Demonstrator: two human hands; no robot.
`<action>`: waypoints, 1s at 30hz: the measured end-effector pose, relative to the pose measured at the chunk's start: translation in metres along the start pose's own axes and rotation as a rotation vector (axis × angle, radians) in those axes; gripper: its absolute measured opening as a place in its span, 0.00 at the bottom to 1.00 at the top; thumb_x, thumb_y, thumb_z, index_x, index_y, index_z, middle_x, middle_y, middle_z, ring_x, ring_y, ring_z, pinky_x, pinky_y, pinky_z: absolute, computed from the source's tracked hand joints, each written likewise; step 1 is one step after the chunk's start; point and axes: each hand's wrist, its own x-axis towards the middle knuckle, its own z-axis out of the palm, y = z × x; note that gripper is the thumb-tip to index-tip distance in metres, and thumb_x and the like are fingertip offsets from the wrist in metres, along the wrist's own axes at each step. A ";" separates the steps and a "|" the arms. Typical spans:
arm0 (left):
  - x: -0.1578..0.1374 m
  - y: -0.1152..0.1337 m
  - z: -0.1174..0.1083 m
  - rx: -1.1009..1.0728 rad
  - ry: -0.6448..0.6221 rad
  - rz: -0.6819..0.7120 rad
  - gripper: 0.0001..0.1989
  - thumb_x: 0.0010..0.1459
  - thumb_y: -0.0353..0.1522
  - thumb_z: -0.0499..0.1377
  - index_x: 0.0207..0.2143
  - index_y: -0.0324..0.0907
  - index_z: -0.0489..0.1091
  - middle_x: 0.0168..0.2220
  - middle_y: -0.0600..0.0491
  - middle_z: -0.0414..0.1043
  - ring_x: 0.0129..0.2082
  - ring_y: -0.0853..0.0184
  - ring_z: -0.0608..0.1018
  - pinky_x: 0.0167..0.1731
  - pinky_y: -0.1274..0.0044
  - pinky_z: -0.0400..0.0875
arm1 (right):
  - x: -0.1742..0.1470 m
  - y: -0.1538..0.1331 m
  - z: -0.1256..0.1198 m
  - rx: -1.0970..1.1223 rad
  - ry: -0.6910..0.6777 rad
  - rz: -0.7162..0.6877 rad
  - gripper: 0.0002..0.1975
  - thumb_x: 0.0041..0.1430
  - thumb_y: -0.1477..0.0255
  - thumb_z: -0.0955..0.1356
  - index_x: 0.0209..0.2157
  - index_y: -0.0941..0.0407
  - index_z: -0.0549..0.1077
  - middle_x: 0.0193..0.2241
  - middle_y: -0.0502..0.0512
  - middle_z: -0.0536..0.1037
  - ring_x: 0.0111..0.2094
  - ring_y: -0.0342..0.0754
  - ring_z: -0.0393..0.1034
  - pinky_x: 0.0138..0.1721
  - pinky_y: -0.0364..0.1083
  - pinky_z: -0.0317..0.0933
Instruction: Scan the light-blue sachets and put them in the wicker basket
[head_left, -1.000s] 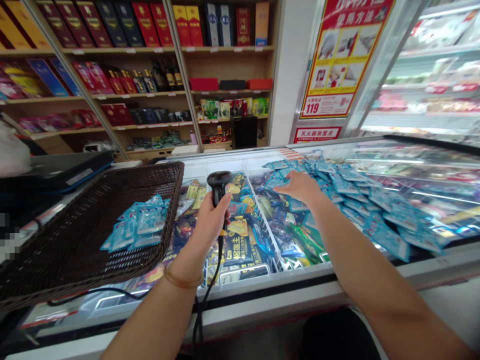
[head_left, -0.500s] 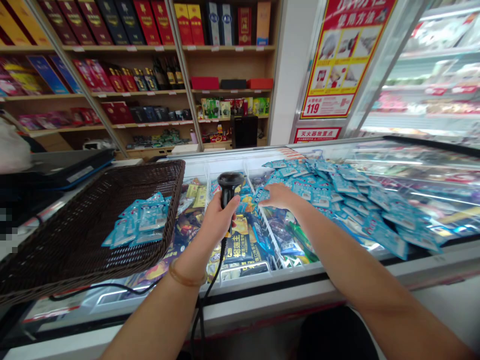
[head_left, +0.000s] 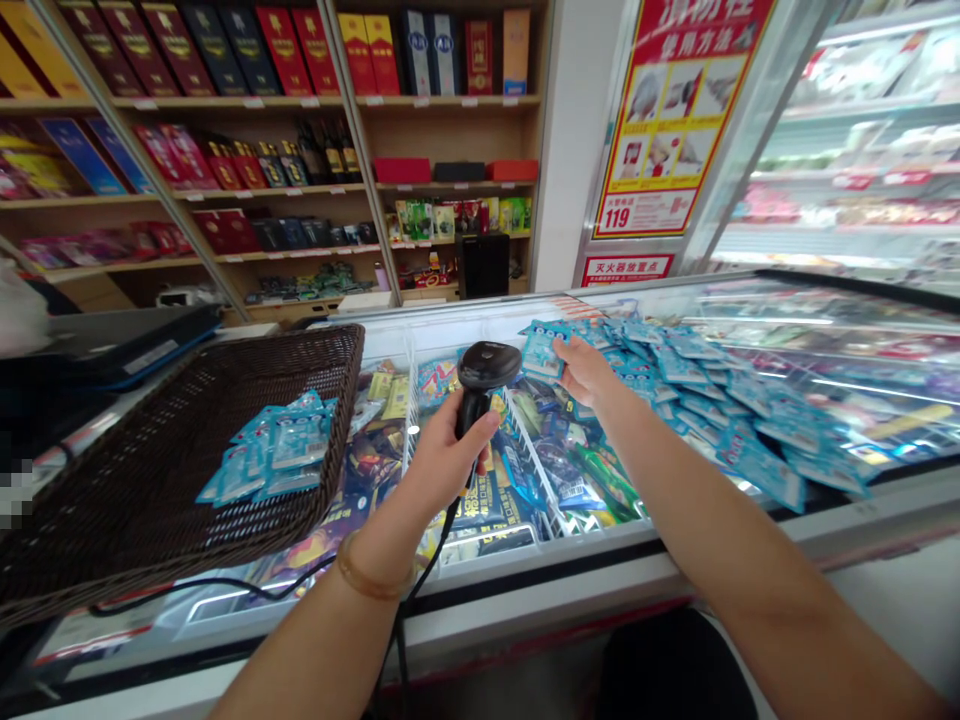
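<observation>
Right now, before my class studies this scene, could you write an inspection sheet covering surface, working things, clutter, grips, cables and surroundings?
Surface: glass-topped cabinet, packaged goods visible inside.
Working things: black scanner; heaped blue packets; brown woven basket holding more packets.
Clutter: dark flat object beyond the basket; identity unclear.
Grips: left grip around the scanner's handle; right grip pinching one packet.
Cables: scanner's black cable hangs down; another stretch lies in front of the basket.
Surroundings: stocked wooden shelves; red-and-yellow poster; lit shelving at right.
</observation>
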 end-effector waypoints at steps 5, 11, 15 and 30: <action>0.000 -0.003 0.002 0.040 -0.036 0.001 0.19 0.57 0.46 0.61 0.41 0.41 0.64 0.17 0.62 0.64 0.14 0.74 0.66 0.16 0.81 0.62 | -0.009 -0.009 0.010 0.037 0.049 0.021 0.24 0.43 0.58 0.79 0.27 0.52 0.63 0.17 0.41 0.66 0.23 0.42 0.68 0.28 0.42 0.62; 0.001 -0.005 0.007 0.118 -0.031 -0.055 0.16 0.54 0.41 0.64 0.37 0.42 0.63 0.17 0.64 0.61 0.13 0.75 0.65 0.14 0.82 0.59 | -0.006 -0.009 0.009 0.036 0.038 -0.067 0.31 0.36 0.54 0.80 0.23 0.53 0.58 0.15 0.38 0.56 0.17 0.35 0.52 0.22 0.39 0.52; 0.000 -0.004 0.009 0.152 -0.038 -0.061 0.14 0.55 0.39 0.63 0.36 0.43 0.63 0.17 0.64 0.61 0.12 0.75 0.66 0.13 0.81 0.58 | -0.006 -0.007 0.010 0.014 0.030 -0.109 0.32 0.36 0.53 0.80 0.22 0.53 0.55 0.16 0.39 0.54 0.18 0.35 0.48 0.21 0.39 0.49; 0.000 -0.009 0.006 0.216 -0.060 -0.043 0.11 0.58 0.39 0.59 0.39 0.43 0.64 0.17 0.64 0.59 0.12 0.74 0.66 0.13 0.81 0.60 | -0.005 -0.005 0.009 -0.001 0.019 -0.130 0.34 0.38 0.51 0.79 0.22 0.53 0.53 0.15 0.39 0.51 0.18 0.37 0.50 0.21 0.40 0.50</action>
